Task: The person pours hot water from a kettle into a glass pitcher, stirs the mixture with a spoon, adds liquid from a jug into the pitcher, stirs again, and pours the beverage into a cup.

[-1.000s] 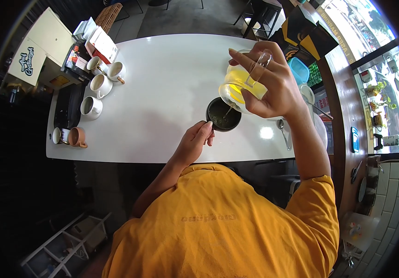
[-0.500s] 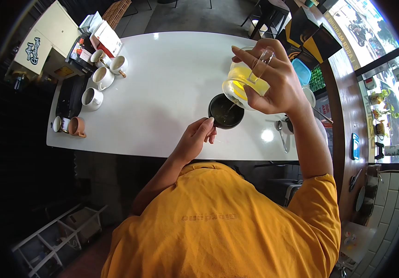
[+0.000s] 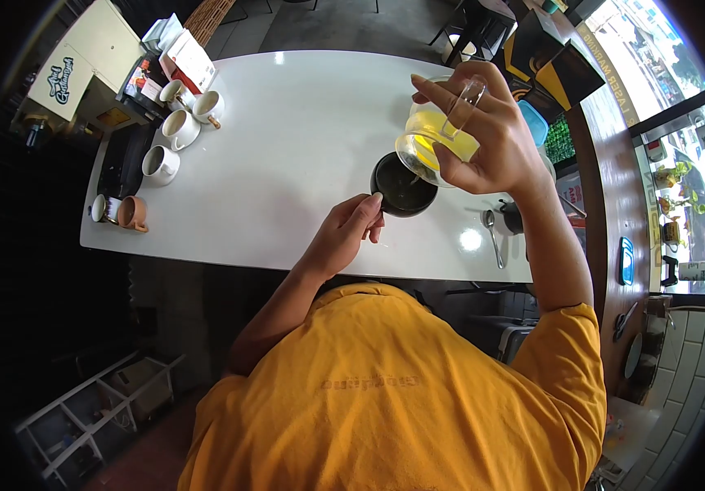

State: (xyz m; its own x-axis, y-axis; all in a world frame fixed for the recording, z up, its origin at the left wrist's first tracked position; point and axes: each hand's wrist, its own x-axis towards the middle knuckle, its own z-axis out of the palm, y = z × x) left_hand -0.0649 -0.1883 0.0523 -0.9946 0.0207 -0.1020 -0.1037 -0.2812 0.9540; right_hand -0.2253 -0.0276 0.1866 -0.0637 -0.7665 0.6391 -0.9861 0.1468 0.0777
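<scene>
My left hand (image 3: 346, 233) pinches the handle of a dark cup (image 3: 397, 195) above the white table. Tilted over that cup's right side is a clear glass pitcher (image 3: 419, 149) with yellow in it, and its rim points down toward the cup. My right hand (image 3: 495, 139) is closed around the pitcher, its fingers by the glass handle. A thin stream seems to run from the pitcher into the cup. Some liquid shows in the bottom of the cup. To the right, a metal spoon (image 3: 493, 239) lies on the table beside a small dark pot (image 3: 513, 216), partly hidden by my right arm.
On the white table (image 3: 287, 164), several white cups (image 3: 161, 164) and a brown cup (image 3: 132, 213) stand at the left, near a machine (image 3: 82, 65). Black and yellow boxes (image 3: 569, 78) and a blue container (image 3: 534, 123) are at the right. A wooden counter (image 3: 606, 204) runs along the windows.
The view has shifted slightly. The pitcher stays tilted over the cup, and both hands keep their hold.
</scene>
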